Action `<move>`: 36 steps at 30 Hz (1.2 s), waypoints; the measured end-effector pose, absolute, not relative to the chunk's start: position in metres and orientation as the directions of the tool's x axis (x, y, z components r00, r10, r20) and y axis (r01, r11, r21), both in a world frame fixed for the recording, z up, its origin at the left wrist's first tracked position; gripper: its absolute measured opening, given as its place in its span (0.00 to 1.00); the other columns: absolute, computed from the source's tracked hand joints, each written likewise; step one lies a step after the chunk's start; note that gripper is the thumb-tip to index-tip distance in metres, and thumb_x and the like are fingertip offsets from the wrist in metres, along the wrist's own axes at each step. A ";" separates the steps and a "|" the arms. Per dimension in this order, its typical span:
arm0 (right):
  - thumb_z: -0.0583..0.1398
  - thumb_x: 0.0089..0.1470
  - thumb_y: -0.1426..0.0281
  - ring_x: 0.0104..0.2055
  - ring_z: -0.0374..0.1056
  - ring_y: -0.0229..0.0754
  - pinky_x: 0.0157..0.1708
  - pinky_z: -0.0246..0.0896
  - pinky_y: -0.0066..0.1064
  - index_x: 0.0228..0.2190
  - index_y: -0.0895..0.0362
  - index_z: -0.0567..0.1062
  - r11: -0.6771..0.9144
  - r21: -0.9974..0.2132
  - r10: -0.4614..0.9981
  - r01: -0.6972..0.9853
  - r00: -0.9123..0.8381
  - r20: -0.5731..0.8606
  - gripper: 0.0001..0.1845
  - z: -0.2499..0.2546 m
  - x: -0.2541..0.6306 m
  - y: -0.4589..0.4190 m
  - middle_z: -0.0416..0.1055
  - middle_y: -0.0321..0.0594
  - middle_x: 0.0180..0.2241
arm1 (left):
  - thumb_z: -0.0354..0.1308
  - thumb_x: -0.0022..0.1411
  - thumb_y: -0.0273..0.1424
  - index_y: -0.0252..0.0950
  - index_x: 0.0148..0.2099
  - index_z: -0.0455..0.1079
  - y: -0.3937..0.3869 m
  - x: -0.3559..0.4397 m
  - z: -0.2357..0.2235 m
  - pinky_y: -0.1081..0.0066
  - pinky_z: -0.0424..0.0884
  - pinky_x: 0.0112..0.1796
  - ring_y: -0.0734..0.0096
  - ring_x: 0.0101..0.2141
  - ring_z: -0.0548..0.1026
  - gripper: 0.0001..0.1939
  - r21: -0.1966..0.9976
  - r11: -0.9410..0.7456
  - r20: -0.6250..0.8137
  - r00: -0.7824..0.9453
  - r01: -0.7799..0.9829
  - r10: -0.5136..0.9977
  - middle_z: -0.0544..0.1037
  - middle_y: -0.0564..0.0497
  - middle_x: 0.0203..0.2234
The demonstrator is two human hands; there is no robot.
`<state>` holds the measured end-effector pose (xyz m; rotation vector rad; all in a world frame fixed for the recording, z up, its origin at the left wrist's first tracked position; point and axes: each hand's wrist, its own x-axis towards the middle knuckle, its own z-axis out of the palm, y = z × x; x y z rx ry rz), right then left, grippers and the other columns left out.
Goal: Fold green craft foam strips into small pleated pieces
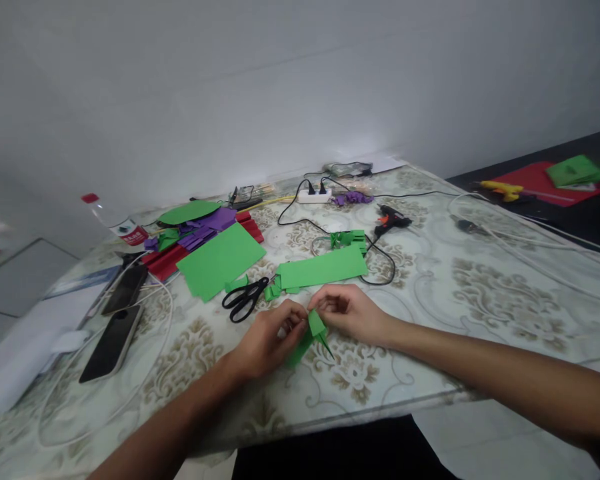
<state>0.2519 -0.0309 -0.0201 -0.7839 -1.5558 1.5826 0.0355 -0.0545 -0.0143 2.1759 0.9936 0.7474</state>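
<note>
Between my two hands, near the table's front edge, is a small folded piece of green paper (317, 324). My left hand (276, 335) pinches it from the left, its thumb and fingers curled together. From the other side my right hand (353, 312) grips the paper with its fingertips. Part of the green sheet hangs below my left hand. Just beyond my hands lies a long green paper strip (325, 267). Black-handled scissors (244, 299) rest left of it, with green scraps (273, 291) by their blades.
Green sheets (223, 260) and purple and red paper pieces lie at the back left beside a bottle (117, 223). Two phones, one a black phone (113, 343), are at the left. A black glue gun (393, 219) and a power strip (315, 195) with trailing cords stand behind.
</note>
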 end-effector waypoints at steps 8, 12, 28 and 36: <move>0.67 0.46 0.71 0.28 0.64 0.36 0.32 0.61 0.28 0.31 0.59 0.76 0.103 -0.994 0.849 -0.036 -0.517 0.107 0.08 -0.022 0.251 -0.031 0.71 0.35 0.26 | 0.50 0.70 0.33 0.35 0.41 0.67 -0.056 0.036 -0.010 0.74 0.65 0.30 0.73 0.27 0.69 0.08 0.697 -0.539 0.223 0.572 0.473 0.789 0.72 0.53 0.27; 0.67 0.47 0.70 0.29 0.66 0.36 0.33 0.62 0.28 0.32 0.59 0.77 0.126 -0.991 0.854 -0.040 -0.504 0.129 0.08 -0.021 0.252 -0.031 0.73 0.36 0.27 | 0.50 0.71 0.33 0.35 0.40 0.67 -0.057 0.035 -0.009 0.73 0.64 0.30 0.73 0.26 0.67 0.09 0.708 -0.541 0.233 0.574 0.454 0.785 0.71 0.53 0.26; 0.71 0.46 0.63 0.30 0.69 0.35 0.33 0.61 0.27 0.34 0.60 0.77 -0.070 -0.984 0.849 -0.162 -0.527 0.027 0.17 -0.022 0.251 -0.028 0.74 0.36 0.28 | 0.49 0.71 0.30 0.35 0.39 0.66 -0.057 0.034 -0.005 0.74 0.63 0.31 0.75 0.27 0.65 0.07 0.713 -0.563 0.285 0.561 0.418 0.777 0.69 0.54 0.27; 0.70 0.47 0.67 0.27 0.67 0.33 0.30 0.59 0.26 0.38 0.60 0.78 -0.057 -0.984 0.850 -0.166 -0.526 0.039 0.16 -0.019 0.253 -0.027 0.73 0.34 0.27 | 0.50 0.71 0.31 0.35 0.39 0.67 -0.053 0.033 -0.010 0.74 0.64 0.32 0.74 0.28 0.68 0.07 0.693 -0.561 0.286 0.541 0.453 0.791 0.71 0.53 0.27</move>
